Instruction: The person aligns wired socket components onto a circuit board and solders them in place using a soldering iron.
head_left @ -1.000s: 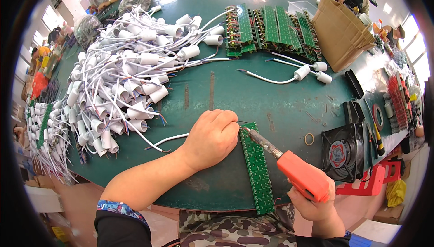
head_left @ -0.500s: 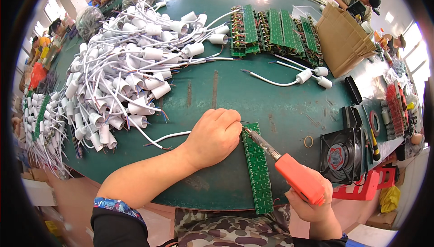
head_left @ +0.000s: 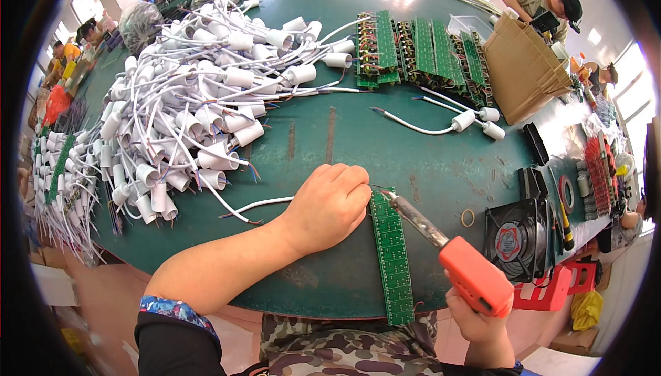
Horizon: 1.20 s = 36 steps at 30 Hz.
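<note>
My right hand point(head_left: 478, 321) is closed around the red handle of a soldering iron point(head_left: 475, 276). The iron's metal shaft slants up and left, its tip at the top end of a long narrow green circuit board point(head_left: 391, 259). That board lies lengthwise in front of me, its near end at the table edge. Beside its far end, my left hand point(head_left: 329, 204) is closed in a pinch, with a thin dark wire point(head_left: 375, 186) running from the fingertips towards the board. A white cable point(head_left: 265, 204) passes behind my left hand, which hides its other end.
White lamp sockets with cables point(head_left: 193, 107) form a big heap on the left. Stacked green boards point(head_left: 413, 52) and a cardboard box point(head_left: 523, 66) stand at the back. A black fan point(head_left: 516, 238) and a rubber band point(head_left: 468, 217) lie right. Other people work around the table point(head_left: 358, 149).
My right hand and the soldering iron have shifted right and slightly down, the tip sliding towards the board's right edge. My left hand has barely moved.
</note>
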{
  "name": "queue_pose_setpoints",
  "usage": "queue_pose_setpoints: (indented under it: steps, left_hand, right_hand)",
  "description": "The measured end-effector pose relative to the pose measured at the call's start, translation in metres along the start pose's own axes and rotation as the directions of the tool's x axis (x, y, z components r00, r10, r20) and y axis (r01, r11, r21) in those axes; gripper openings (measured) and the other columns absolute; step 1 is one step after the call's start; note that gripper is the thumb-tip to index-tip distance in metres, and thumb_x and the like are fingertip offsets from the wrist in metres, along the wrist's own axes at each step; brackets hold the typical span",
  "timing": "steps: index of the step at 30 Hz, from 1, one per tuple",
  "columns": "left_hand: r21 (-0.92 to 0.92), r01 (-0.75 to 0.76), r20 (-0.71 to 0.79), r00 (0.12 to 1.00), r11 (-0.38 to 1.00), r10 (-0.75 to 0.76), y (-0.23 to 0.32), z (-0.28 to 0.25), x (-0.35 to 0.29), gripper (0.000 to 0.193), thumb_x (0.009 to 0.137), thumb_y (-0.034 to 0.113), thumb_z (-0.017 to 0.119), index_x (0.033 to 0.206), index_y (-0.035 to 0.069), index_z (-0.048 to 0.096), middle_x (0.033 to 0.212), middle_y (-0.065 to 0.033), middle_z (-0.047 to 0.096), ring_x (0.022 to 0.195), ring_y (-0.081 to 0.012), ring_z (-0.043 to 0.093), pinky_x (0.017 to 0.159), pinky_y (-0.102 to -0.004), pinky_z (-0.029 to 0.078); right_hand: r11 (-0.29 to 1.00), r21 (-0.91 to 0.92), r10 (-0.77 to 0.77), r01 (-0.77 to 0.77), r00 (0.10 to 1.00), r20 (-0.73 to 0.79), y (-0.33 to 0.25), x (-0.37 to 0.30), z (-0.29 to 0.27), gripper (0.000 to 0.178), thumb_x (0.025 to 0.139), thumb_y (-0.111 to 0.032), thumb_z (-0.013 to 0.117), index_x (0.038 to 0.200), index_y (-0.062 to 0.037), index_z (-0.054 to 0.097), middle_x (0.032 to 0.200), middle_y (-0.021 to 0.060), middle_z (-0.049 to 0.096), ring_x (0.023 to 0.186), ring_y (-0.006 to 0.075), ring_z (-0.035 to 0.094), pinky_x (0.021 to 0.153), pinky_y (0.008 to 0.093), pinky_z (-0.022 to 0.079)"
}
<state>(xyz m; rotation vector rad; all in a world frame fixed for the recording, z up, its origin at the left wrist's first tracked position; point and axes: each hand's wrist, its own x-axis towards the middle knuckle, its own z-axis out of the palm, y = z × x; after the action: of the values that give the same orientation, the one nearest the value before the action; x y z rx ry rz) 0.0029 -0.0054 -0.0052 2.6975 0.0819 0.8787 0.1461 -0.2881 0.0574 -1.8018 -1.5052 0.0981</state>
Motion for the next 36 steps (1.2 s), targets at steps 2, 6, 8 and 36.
queue_pose_setpoints:
  steps: [2, 6, 8, 36]
  left_hand:
    - [-0.004, -0.002, -0.003, 1.0, 1.0, 0.002, 0.0, 0.0, 0.001, 0.02, 0.074, 0.0, 0.074, 0.09, 0.004, 0.063, 0.104, -0.0087, 0.063, 0.092, -0.0284, 0.064, 0.081, -0.0405, 0.05]
    - [-0.007, -0.001, 0.002, 1.0, 1.0, 0.001, -0.001, 0.001, 0.0, 0.02, 0.073, 0.0, 0.075, 0.089, 0.004, 0.063, 0.103, -0.0085, 0.063, 0.092, -0.0283, 0.064, 0.081, -0.0404, 0.05]
    - [-0.007, -0.002, -0.006, 1.0, 1.0, 0.002, -0.001, 0.002, 0.0, 0.02, 0.073, 0.0, 0.075, 0.089, 0.004, 0.063, 0.103, -0.0084, 0.063, 0.092, -0.0282, 0.064, 0.08, -0.0403, 0.05]
    - [-0.106, -0.052, 0.158, 0.985, 0.993, 0.069, 0.019, 0.006, 0.002, 0.038, 0.079, 0.008, 0.073, 0.115, 0.003, 0.063, 0.118, -0.0122, 0.065, 0.11, -0.0334, 0.063, 0.094, -0.0453, 0.049]
  right_hand:
    - [0.942, 0.207, 0.277, -0.264, 0.96, -0.035, -0.002, -0.026, 0.001, 0.033, 0.074, -0.01, 0.083, 0.104, -0.0006, 0.073, 0.09, 0.0098, 0.074, 0.075, 0.0237, 0.071, 0.069, 0.0321, 0.057]
    - [0.82, 0.458, 0.377, -0.344, 0.926, 0.022, -0.005, -0.035, -0.002, 0.063, 0.09, -0.029, 0.078, 0.137, 0.007, 0.056, 0.12, 0.0208, 0.071, 0.079, 0.0174, 0.069, 0.067, 0.0313, 0.058]
    - [0.741, 0.547, 0.474, -0.39, 0.88, -0.015, -0.015, -0.032, -0.001, 0.068, 0.091, -0.035, 0.078, 0.139, 0.0071, 0.054, 0.123, 0.023, 0.07, 0.081, 0.0184, 0.07, 0.068, 0.032, 0.059]
    - [0.689, 0.627, 0.52, -0.363, 0.85, -0.08, 0.0, -0.086, -0.007, 0.068, 0.094, -0.038, 0.075, 0.14, 0.0071, 0.052, 0.122, 0.0195, 0.07, 0.081, 0.0148, 0.068, 0.069, 0.0287, 0.057]
